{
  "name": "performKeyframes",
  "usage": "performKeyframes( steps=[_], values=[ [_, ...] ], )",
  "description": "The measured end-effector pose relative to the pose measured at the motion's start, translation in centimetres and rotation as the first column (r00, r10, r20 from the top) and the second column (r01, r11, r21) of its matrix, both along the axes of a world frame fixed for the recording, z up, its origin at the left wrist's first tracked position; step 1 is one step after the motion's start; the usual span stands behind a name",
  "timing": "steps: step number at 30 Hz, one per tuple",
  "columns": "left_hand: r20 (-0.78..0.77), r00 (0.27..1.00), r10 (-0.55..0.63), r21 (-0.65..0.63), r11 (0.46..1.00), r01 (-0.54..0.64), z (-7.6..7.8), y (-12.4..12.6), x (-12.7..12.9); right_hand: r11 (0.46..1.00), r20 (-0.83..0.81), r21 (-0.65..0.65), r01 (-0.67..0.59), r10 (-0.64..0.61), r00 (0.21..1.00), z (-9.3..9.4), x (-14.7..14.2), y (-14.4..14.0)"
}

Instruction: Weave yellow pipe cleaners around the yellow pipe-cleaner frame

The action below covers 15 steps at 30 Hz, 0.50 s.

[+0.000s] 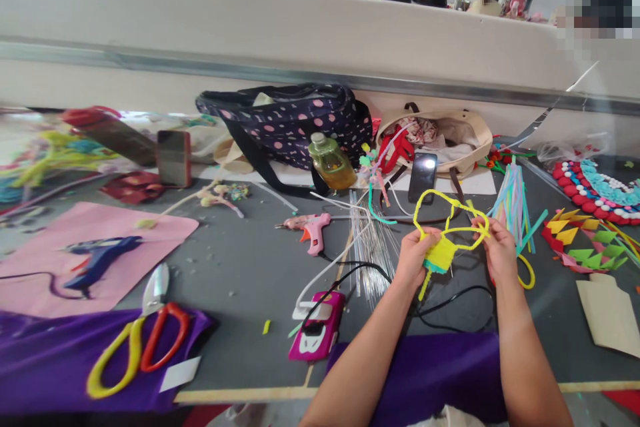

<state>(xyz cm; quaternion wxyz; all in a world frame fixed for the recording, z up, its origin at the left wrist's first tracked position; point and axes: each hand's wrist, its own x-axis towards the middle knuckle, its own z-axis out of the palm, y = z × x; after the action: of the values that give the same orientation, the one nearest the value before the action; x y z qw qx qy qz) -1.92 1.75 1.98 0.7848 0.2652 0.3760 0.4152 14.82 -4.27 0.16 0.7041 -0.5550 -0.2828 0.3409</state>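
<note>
Two hands are holding one yellow pipe-cleaner shape [450, 230] above the grey table [240, 267].

The left hand [414, 255] is pinching its woven part, the right hand [497, 247] is gripping its loop. Nearby are lying two glue guns, pink [311, 227] and blue [100, 260], and two scissors [145, 334].

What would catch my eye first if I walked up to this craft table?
Probably the yellow pipe-cleaner shape, held up right of centre by the left hand and right hand. Next, the yellow-and-red scissors on purple cloth at lower left, and the polka-dot bag against the far wall.
</note>
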Motion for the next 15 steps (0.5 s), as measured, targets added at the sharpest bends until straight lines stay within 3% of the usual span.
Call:
performKeyframes(
  steps=[3,7,9,15],
  values=[
    [0.014,1.0,-0.01,-0.005,1.0,0.01,0.0,-0.1,0.0,0.999,0.08,0.024,0.029,-0.031,0.996,-0.3,0.0,0.0],
    [0.004,0.999,-0.035,-0.01,0.999,0.035,0.1,0.0,-0.1,0.971,0.111,0.034,0.238,-0.241,0.964,-0.5,0.4,0.0],
    [0.0,0.999,-0.044,-0.01,0.999,0.044,0.1,0.1,-0.2,0.959,0.099,0.028,0.282,-0.283,0.954,-0.2,0.6,-0.1],
    [-0.015,0.999,-0.032,-0.008,0.999,0.032,0.1,0.1,-0.2,0.968,0.087,0.143,0.207,-0.221,0.972,1.5,0.1,-0.6]
  ],
)
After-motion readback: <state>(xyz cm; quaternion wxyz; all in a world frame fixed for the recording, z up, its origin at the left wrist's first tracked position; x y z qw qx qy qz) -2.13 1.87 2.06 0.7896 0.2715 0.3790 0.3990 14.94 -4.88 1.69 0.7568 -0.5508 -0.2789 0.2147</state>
